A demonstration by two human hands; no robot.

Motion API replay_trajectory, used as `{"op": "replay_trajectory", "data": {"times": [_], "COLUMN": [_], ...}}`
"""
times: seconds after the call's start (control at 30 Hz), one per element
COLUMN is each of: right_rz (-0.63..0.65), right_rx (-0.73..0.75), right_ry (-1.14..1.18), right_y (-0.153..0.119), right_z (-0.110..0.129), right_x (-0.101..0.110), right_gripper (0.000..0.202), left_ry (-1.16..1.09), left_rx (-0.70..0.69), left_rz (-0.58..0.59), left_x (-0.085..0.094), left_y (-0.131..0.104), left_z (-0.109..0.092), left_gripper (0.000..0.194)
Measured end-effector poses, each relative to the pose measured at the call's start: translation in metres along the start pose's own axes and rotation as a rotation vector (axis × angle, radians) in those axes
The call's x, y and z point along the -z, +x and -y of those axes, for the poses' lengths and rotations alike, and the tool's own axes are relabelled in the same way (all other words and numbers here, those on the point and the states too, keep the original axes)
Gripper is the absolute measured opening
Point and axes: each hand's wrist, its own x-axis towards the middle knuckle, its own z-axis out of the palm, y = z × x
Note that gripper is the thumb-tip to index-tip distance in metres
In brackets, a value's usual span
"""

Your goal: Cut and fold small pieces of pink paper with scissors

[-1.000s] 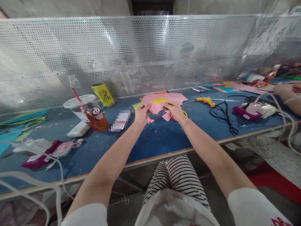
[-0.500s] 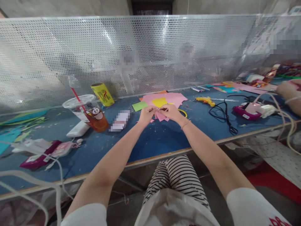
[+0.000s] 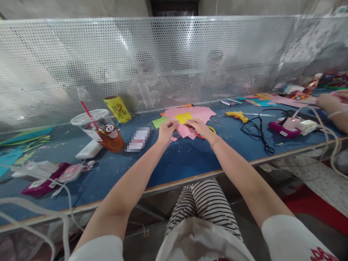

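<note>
Pink paper (image 3: 185,131) is between my two hands, low over the blue table. The fingers of my left hand (image 3: 167,131) pinch its left edge. At its right side my right hand (image 3: 199,127) has its fingers closed on the paper. Behind them lie a large pink sheet (image 3: 205,113), a yellow piece (image 3: 183,117) and a green piece (image 3: 159,122). Scissors with yellow and red handles (image 3: 211,129) lie partly hidden under my right hand. A small pink scrap (image 3: 174,139) rests near my left hand.
To the left stand a drink cup (image 3: 110,136), a yellow roll (image 3: 118,109) and a phone (image 3: 138,139). A yellow glue gun (image 3: 237,116) and a purple power strip (image 3: 284,129) lie right. A perforated screen (image 3: 174,65) runs behind. Another person's hand (image 3: 330,105) is far right.
My hands have moved apart from each other, and more pink paper shows between them. More of the scissors' handles has come into view beside my right hand.
</note>
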Motion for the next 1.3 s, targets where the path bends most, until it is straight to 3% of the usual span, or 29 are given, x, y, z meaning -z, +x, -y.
{"op": "replay_trajectory", "data": {"times": [0.1, 0.2, 0.4, 0.63, 0.77, 0.97, 1.3], "right_rz": [0.018, 0.001, -0.009, 0.057, 0.104, 0.043, 0.015], "right_rx": [-0.031, 0.021, 0.137, 0.166, 0.168, 0.192, 0.197], "right_ry": [0.065, -0.053, -0.336, -0.493, -0.506, -0.461, -0.366], "right_y": [0.000, 0.002, 0.003, 0.001, -0.001, -0.002, 0.000], "right_z": [0.000, -0.001, -0.006, -0.007, -0.002, 0.005, 0.003], "right_x": [0.001, 0.002, 0.006, 0.007, 0.007, 0.005, 0.011], "right_gripper": [0.030, 0.027, 0.023, 0.020, 0.018, 0.021, 0.019], "left_ry": [-0.135, -0.144, 0.258, 0.427, 0.459, 0.406, 0.638], "left_rx": [0.022, 0.020, -0.096, -0.095, -0.057, -0.085, -0.203], "left_rz": [-0.029, -0.029, 0.172, 0.173, 0.241, 0.311, 0.324], "left_x": [0.001, 0.002, 0.002, -0.005, -0.001, 0.006, 0.015], "left_y": [0.002, 0.002, -0.005, -0.014, -0.010, -0.004, 0.005], "left_z": [-0.001, -0.005, -0.017, -0.019, -0.021, -0.028, -0.035], "left_gripper": [0.026, 0.023, 0.008, 0.006, 0.007, 0.007, 0.001]}}
